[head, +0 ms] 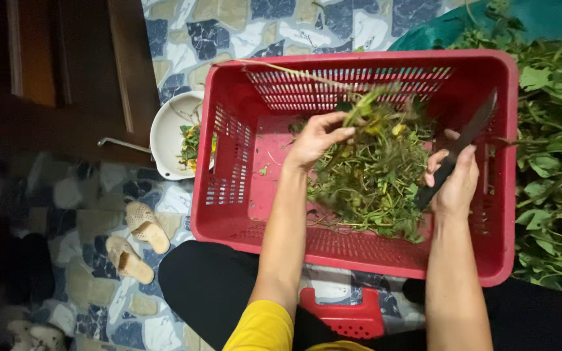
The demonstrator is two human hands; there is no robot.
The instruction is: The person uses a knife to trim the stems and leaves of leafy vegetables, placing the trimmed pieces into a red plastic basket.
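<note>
Over the red crate [229, 175], your left hand [317, 140] pinches a leafy stem [365, 107]; your right hand [453, 182] grips a dark knife [469, 133].

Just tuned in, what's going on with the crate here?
A person sits over a red crate on the tiled floor. The left hand grips a bunch of leafy stems above the pile in the crate, and the right hand holds a dark knife, blade up. More greens lie to the right, and a white bowl with scraps sits to the left.
</note>
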